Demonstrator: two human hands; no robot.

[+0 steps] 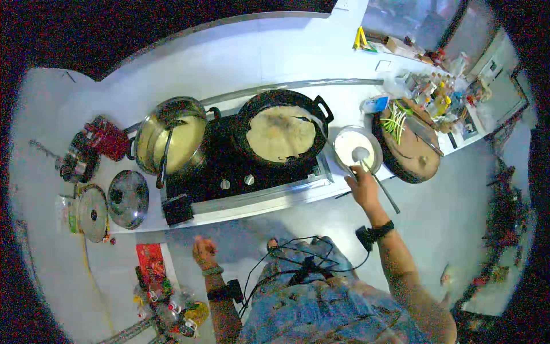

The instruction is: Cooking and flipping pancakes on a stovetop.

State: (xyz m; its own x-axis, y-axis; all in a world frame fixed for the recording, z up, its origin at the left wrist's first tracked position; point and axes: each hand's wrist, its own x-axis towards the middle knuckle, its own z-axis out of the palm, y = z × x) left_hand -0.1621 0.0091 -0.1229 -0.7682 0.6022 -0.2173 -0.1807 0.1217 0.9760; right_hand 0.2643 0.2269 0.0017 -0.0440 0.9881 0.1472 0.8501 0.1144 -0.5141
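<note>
My right hand is over the near rim of a bowl of white batter. A ladle rests in the batter, its handle slanting out past the right of my fingers. A thin-handled utensil runs from the wok toward my thumb and fingers; whether they grip it is unclear. Inside the black wok lies a thin pale pancake, with darker marks near its far side. Low before the counter's front edge, my left hand has curled fingers and nothing visible in it.
Left of the wok, a metal pot holds yellowish liquid and a long-handled ladle. Two lids rest farther left. Green stalks and a knife lie on a round chopping board. Cables hang by my body.
</note>
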